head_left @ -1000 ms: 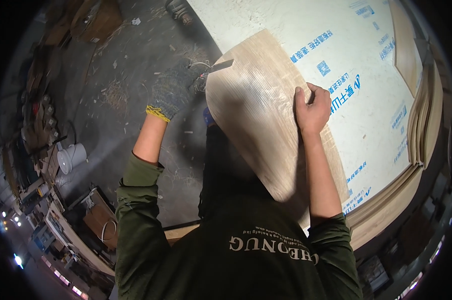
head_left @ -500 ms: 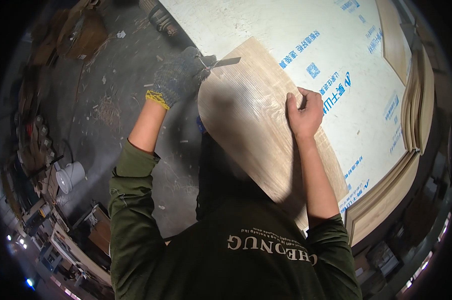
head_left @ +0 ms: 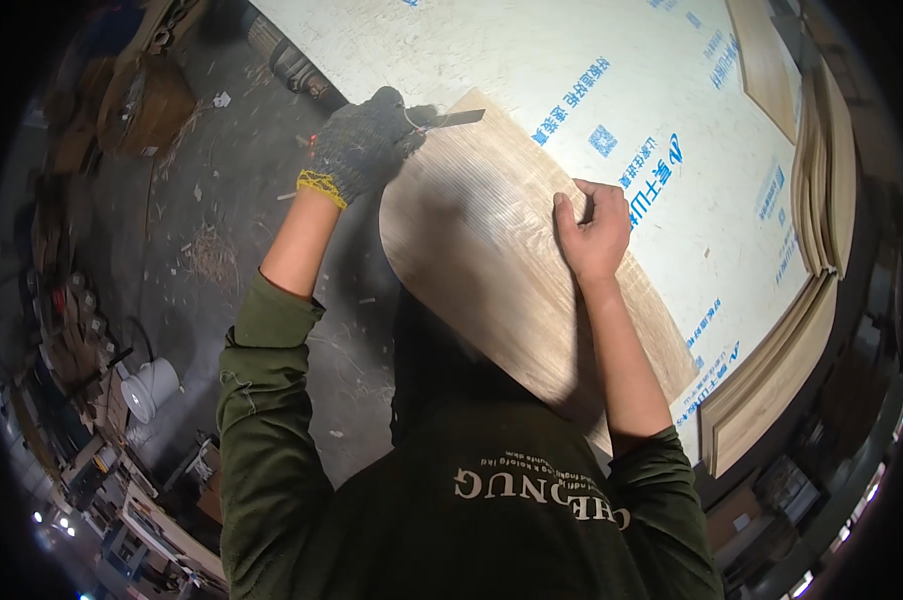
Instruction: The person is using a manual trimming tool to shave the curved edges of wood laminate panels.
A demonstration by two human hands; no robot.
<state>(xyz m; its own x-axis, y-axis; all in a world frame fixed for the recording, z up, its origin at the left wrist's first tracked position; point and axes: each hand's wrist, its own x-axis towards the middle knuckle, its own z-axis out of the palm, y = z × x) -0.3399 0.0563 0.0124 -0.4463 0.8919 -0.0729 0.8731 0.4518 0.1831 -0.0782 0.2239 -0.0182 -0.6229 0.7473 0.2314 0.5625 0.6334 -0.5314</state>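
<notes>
A thin, curved wood-grain panel lies on the white sheet, its rounded end overhanging toward me and the floor. My left hand, in a dark knitted glove with a yellow cuff, is closed around the end of a flat metal file. That narrow dark strip points right, across the panel's far left edge. Bare, my right hand grips the panel's right side, thumb on the face and fingers bent at the edge. The glove hides the file's held end.
Under the panel is a large white sheet with blue print. Stacked curved wooden pieces line its right side, with another stack nearer me. A white bucket and wood shavings are on the floor to the left.
The file has slid a little to the right relative to the panel, and the gloved hand has turned slightly. My right hand keeps its hold. The whole view has shifted somewhat.
</notes>
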